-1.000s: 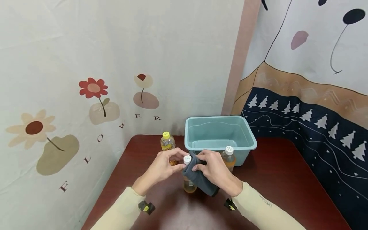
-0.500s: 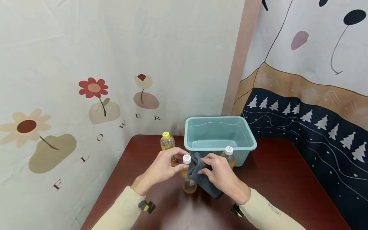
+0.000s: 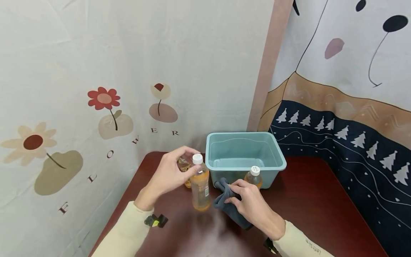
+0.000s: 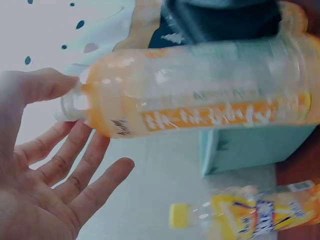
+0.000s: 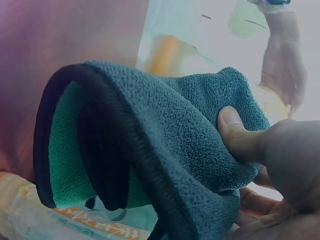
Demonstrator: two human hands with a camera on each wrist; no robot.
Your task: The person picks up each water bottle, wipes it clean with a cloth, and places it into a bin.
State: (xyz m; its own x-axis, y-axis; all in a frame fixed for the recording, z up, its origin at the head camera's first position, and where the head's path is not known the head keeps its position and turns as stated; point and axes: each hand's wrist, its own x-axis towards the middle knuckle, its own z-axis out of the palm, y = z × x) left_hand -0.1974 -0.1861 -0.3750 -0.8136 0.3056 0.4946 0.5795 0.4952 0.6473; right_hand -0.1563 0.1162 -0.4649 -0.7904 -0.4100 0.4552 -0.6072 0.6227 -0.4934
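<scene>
My left hand [image 3: 165,176] pinches a clear plastic bottle [image 3: 200,189] by its neck, just under the white cap. The bottle, with an orange-printed label, fills much of the left wrist view, thumb on one side of the neck and fingers on the other. My right hand [image 3: 253,205] grips a folded dark grey cloth [image 3: 232,212], which hangs down a little right of the bottle. In the right wrist view the cloth [image 5: 185,125] shows a dark edging and a green inner side, with the thumb pressing on its top.
A light blue plastic bin [image 3: 239,151] stands at the back of the dark red table [image 3: 308,207]. Another white-capped bottle [image 3: 253,178] is in front of it, partly behind my right hand. A yellow-capped bottle [image 4: 260,215] stands behind my left hand. Printed curtains hang behind.
The bottle has moved left and away from the cloth in my left hand. My right hand has drawn the cloth off it to the right and slightly down.
</scene>
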